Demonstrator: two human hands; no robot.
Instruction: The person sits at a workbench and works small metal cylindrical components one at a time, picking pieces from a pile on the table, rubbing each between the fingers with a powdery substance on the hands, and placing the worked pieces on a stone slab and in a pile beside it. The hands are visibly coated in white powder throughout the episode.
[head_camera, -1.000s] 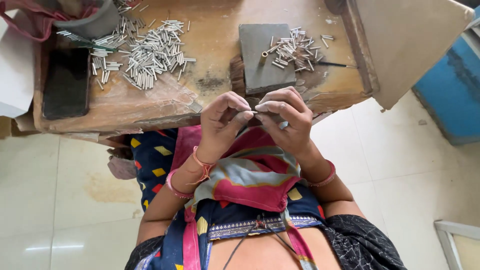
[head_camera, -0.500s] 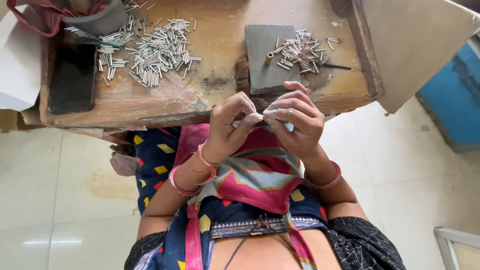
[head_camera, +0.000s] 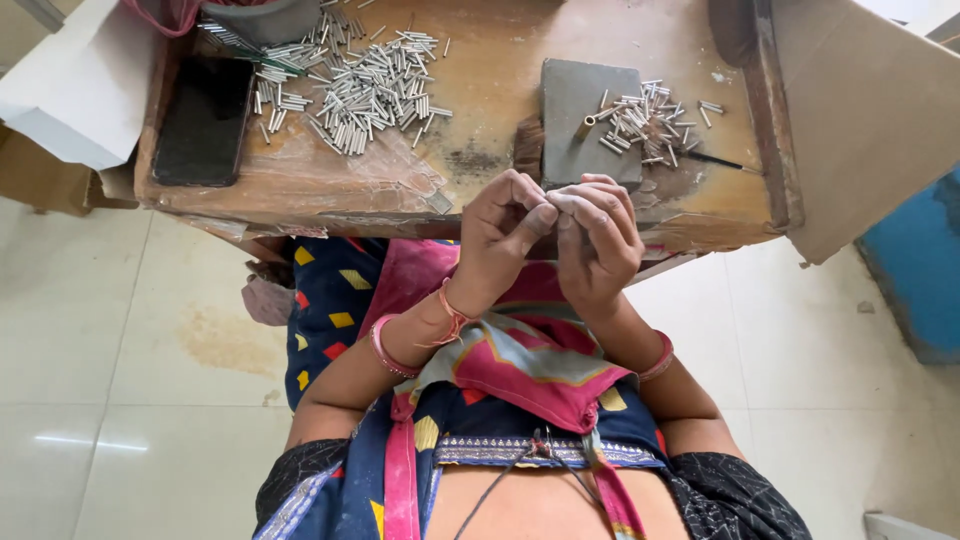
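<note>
Both hands rose toward 12 o'clock; left hand and right hand fingertips pinched together, contents hidden; tubes untouched at 11 o'clock.

Soft, even daylight fills the scene, bright without harshness. The pale tiled floor shows a faint streak of glare low on the left, well below the wooden workbench. Shadows are weak and diffuse: a soft one lies under the workbench's near edge, and another beneath the grey block on top of it. The workbench's edges bow slightly from wide-angle distortion, stronger toward the corners. Focus is sharp on the workbench; nothing is noticeably motion-blurred.
</note>
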